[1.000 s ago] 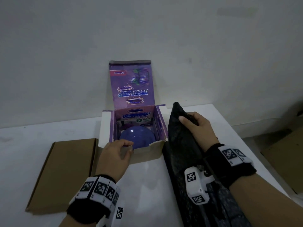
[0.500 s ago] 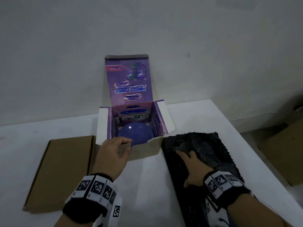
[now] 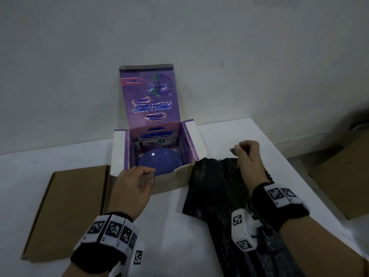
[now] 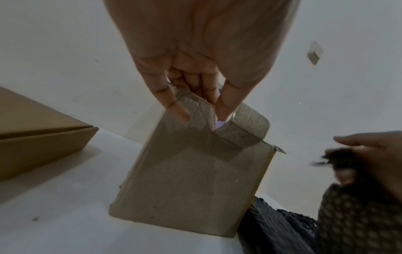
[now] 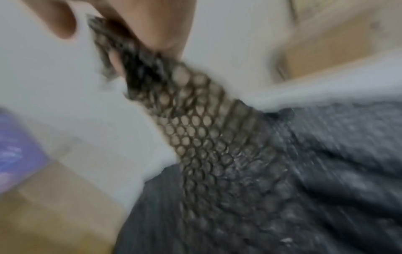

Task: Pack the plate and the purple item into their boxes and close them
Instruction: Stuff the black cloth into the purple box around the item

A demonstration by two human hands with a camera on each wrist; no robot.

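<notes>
Purple item [image 3: 159, 161] sits inside the open purple box [image 3: 121, 154], lid flap [image 3: 148, 94] upright at the back. Left hand [image 3: 132, 183] pinches the box's near front flap [image 4: 219, 123], thumb and fingers curled over its edge. Right hand [image 3: 247, 154] has a corner of the black mesh wrap [image 3: 217, 188] pinched and lifted off the counter [image 3: 169, 226]. Flat brown box [image 3: 65, 210] lies left of the purple one; can't see a plate, possibly under the wrap.

To do it well, I'd say: keep the left hand bracing the box so it doesn't slide, and peel the wrap up slowly.

Versus half a second ago: the right hand was flat on the wrap, now it's raised and gripping its far edge. Left hand unchanged.
</notes>
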